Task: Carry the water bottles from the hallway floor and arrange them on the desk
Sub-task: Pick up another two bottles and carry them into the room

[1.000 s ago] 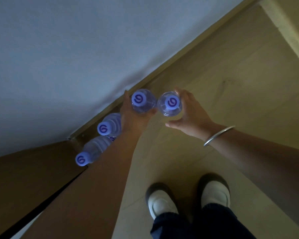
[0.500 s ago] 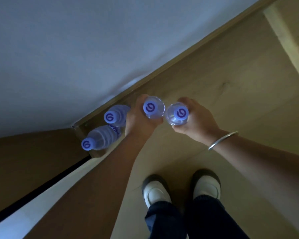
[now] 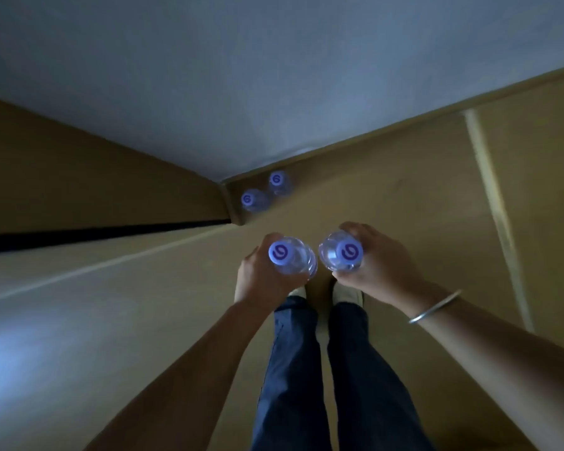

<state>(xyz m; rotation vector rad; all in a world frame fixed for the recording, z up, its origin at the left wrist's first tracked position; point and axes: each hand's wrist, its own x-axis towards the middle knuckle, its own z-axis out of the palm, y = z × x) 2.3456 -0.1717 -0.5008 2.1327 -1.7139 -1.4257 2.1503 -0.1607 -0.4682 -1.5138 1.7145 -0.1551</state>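
I look straight down at a dim hallway floor. My left hand (image 3: 261, 281) grips a clear water bottle (image 3: 290, 257) with a purple cap, held upright above my feet. Beside it, my right hand (image 3: 378, 265) grips a second bottle (image 3: 339, 255) of the same kind; the two bottles are a small gap apart. Two more bottles stand on the floor in the corner by the wall, one (image 3: 253, 200) nearer the door frame and one (image 3: 279, 182) just behind it. The desk is not in view.
A pale wall (image 3: 241, 76) runs across the top, meeting a wooden skirting (image 3: 388, 125). A brown door or panel (image 3: 79, 177) with a dark gap beneath lies at the left. My legs in dark trousers (image 3: 323, 369) stand on the tan floor (image 3: 144, 320).
I have straightened up and lifted both bottles away from the corner. The two bottles left on the floor now look smaller and farther off.
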